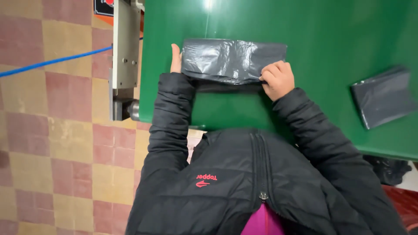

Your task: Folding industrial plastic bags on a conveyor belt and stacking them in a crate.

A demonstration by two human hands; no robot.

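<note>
A black, shiny, crinkled bag (233,60), folded into a long flat shape, is seen lying on the green tabletop (313,26) near its left edge. Its left end is held by the left hand (176,58), whose thumb is up while the other fingers are hidden behind the bag, and its near right edge is pinched by the curled fingers (269,75) of the right hand (278,79). Much bare green room is left above the bag, and a second folded bag (383,96) is laid well apart to the right.
</note>
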